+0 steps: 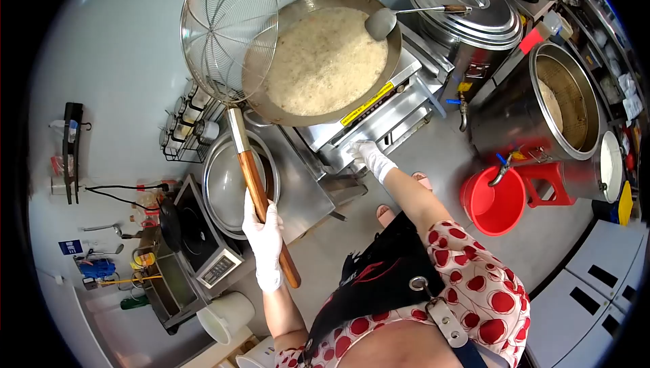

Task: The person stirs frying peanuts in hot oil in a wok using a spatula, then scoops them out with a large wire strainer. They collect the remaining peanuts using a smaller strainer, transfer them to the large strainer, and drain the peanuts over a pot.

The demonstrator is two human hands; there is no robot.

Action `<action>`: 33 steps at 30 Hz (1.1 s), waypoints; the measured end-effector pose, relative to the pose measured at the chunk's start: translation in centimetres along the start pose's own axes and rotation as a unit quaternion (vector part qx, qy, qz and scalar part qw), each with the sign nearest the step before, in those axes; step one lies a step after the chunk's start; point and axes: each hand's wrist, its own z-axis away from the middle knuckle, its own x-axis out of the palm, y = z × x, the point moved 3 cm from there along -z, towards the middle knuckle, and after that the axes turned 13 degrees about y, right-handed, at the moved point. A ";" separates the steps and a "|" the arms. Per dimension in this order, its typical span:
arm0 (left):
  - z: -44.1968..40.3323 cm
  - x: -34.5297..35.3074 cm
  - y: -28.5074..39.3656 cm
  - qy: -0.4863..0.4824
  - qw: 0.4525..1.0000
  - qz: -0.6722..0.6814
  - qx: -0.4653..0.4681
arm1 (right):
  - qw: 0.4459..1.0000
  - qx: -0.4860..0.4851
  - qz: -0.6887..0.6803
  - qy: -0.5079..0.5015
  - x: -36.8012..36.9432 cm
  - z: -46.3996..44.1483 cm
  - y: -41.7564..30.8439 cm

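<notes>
My left hand (263,236), in a white glove, is wrapped round the wooden handle of a large wire strainer (230,29). The strainer's round mesh is raised at the left edge of a wide wok (325,63) full of bubbling, pale liquid. A ladle (382,24) rests across the wok's right rim. Also gloved, my right hand (369,157) is at the front of the steel stove (359,121), below the yellow strip; its fingers are partly hidden against the metal.
Left of the stove, a lidded steel pan (233,178) stands on the counter, beside an induction cooker (220,266). Rightward are a lidded steel pot (467,9), an open steel barrel (542,111), a red bucket (494,202) and a red stool (545,185) on the floor.
</notes>
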 end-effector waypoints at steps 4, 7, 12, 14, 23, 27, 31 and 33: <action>0.1 -0.6 0.2 -0.018 1.000 0.002 0.016 | 0.997 -0.047 -0.029 0.059 1.5 -0.5 -0.6; 0.3 -1.0 0.1 -0.009 1.000 -0.006 0.003 | 0.997 -0.031 -0.029 0.068 2.3 -1.3 -0.9; 0.1 -2.0 -0.9 -0.009 1.000 0.010 -0.004 | 0.986 -0.102 -0.005 0.132 4.1 -4.1 0.2; 0.0 -2.2 -1.0 -0.008 1.000 0.010 -0.006 | 0.982 -0.110 -0.005 0.152 4.2 -5.8 1.0; -0.5 -2.6 -1.2 0.008 1.000 0.008 -0.010 | 0.969 -0.136 -0.026 0.203 4.6 -5.2 0.5; -0.5 -2.7 -1.1 0.015 1.000 0.021 -0.012 | 0.970 -0.136 -0.010 0.200 4.5 -4.8 0.3; -0.6 -2.5 -0.9 0.023 0.999 0.026 -0.021 | 0.964 -0.149 0.004 0.218 4.3 -5.1 0.7; -0.8 -2.5 -1.0 0.022 0.999 0.029 -0.016 | 0.959 -0.165 0.012 0.231 4.4 -5.4 0.9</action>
